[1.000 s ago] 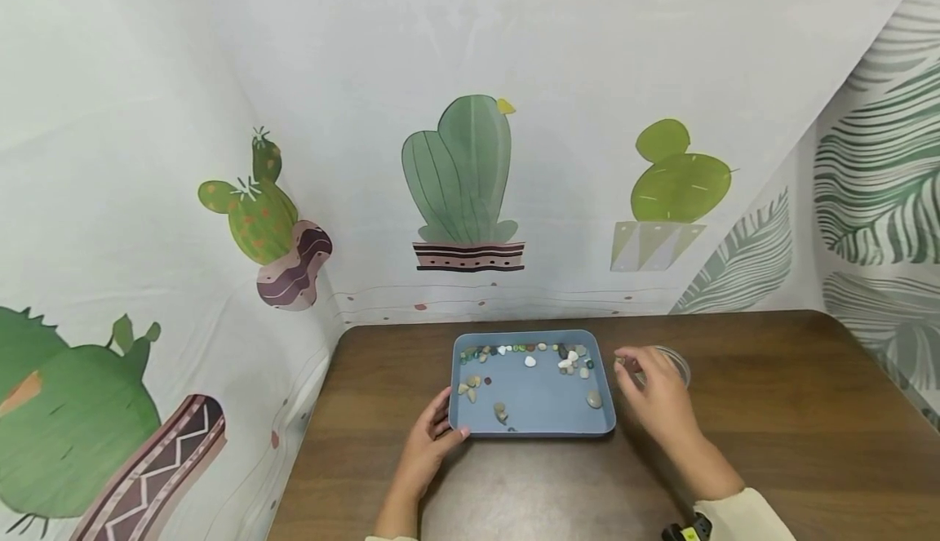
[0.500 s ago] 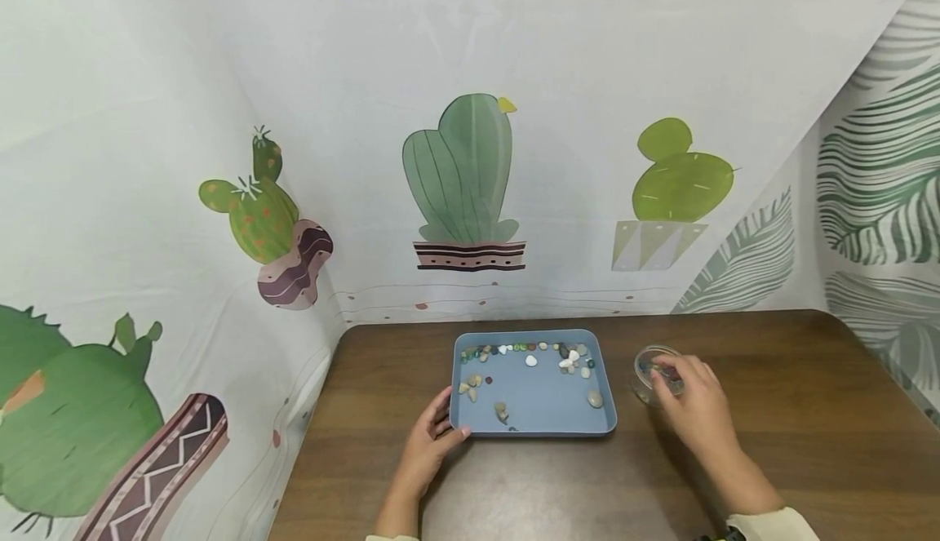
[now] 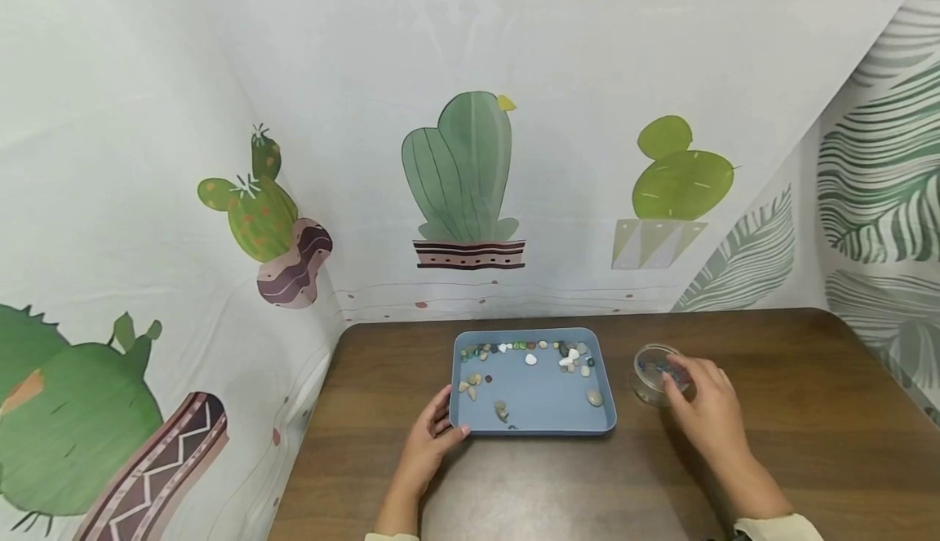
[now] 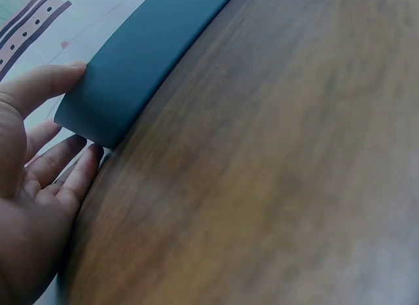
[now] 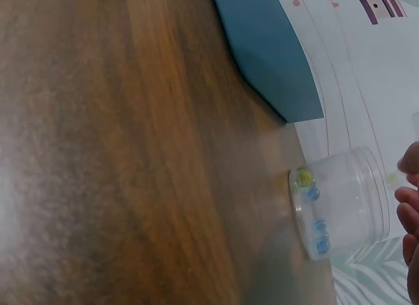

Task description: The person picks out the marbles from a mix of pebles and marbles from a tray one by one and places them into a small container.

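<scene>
A blue tray (image 3: 543, 406) with stones and glass beads lies on the wooden table. My left hand (image 3: 429, 443) holds its near left corner, thumb on the rim and fingers against the outer wall, as the left wrist view (image 4: 46, 154) shows. To the tray's right stands a clear jar (image 5: 350, 200); a yellow-green marble (image 5: 305, 177) and several blue marbles (image 5: 321, 243) show low inside. My right hand (image 3: 708, 410) reaches over its right rim with curled fingers. A small yellow-green spot shows beside those fingertips; I cannot tell whether they pinch it.
White stones (image 3: 569, 357) and other pebbles line the tray's far side, with a larger grey pebble (image 3: 594, 397) at its right. A cloth wall (image 3: 573, 280) printed with cacti rises behind the table (image 3: 793, 410).
My right hand has moved from beside the tray's right edge to the jar's right rim, uncovering much of the jar. My left hand and the tray stay in place.
</scene>
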A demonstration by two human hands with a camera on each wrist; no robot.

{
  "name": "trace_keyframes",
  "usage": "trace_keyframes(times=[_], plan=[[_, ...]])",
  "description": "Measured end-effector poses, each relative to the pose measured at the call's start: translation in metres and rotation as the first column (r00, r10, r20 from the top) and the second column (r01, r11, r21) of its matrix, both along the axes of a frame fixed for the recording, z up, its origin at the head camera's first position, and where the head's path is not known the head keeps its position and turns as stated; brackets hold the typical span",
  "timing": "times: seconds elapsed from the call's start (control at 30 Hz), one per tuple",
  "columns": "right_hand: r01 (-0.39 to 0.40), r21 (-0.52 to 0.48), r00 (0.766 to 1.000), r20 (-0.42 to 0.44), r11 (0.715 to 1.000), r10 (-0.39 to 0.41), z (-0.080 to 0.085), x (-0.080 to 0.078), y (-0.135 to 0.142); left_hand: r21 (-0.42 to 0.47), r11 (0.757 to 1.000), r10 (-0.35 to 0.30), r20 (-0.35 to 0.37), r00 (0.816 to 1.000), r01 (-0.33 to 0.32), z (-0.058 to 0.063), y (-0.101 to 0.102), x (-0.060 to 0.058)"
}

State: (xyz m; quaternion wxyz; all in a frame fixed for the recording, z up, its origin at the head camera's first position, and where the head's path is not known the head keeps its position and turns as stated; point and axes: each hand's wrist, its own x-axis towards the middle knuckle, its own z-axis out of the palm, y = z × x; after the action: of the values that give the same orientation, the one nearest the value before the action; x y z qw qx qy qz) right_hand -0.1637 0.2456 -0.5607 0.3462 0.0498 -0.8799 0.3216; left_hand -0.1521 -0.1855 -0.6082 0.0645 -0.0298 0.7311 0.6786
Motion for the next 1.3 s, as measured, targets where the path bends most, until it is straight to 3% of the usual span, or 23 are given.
trace_keyframes(times=[0.23,0.5,1.3], plan=[[0.003,-0.102,0.997,0.078,0.995,0.005,-0.001,0.006,0.003,-0.004,1.0,-0.004,-0.003,1.0,0.004,-0.001,0.0,-0.001],[0.013,-0.118,0.991,0.137,0.993,0.003,-0.001,0.009,0.004,-0.003,1.0,-0.002,-0.011,1.0,0.002,-0.002,-0.001,-0.002],[-0.054,-0.077,0.996,0.071,0.996,0.059,0.004,0.008,-0.009,0.01,1.0,-0.013,-0.033,0.999,0.013,0.0,0.0,0.0]])
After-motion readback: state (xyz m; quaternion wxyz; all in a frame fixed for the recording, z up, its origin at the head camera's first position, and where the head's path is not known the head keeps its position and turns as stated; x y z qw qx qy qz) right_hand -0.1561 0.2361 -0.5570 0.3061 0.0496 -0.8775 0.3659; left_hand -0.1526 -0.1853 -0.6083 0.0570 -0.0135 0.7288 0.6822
